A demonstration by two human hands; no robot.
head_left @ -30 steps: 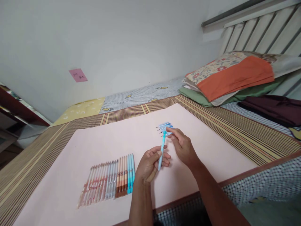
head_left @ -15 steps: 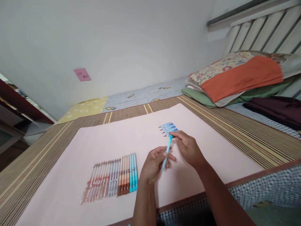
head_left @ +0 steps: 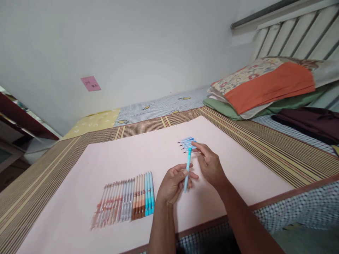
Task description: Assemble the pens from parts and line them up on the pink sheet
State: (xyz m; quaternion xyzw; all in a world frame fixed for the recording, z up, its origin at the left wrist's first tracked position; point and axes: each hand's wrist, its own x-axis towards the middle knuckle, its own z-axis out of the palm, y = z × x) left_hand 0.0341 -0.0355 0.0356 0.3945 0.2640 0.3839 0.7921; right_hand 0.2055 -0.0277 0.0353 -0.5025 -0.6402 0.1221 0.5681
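My left hand (head_left: 173, 181) pinches a light-blue pen (head_left: 188, 167) between thumb and fingers, its turquoise end pointing up and away. Close by the pen's upper end is my right hand (head_left: 210, 164), with index finger and thumb apart and nothing held. Just beyond it lie several blue-and-white pens (head_left: 186, 142) with dark tips facing left, partly covered by the right fingers. Left of my left hand, a neat row holds turquoise pens (head_left: 149, 197), brown-and-cream pens (head_left: 139, 201) and clear pens with pinkish and greyish tints (head_left: 112, 206).
The pens rest on a large pale pink sheet (head_left: 119, 155) over a striped mat (head_left: 265, 158). Folded bedding with an orange band (head_left: 275, 86) and dark folded cloth (head_left: 307, 123) are stacked at right, near a white slatted headboard (head_left: 296, 33). A pink note (head_left: 90, 83) sticks to the wall.
My right fingers have come off the turquoise end of the pen and opened slightly. The pen now stands more upright in my left hand.
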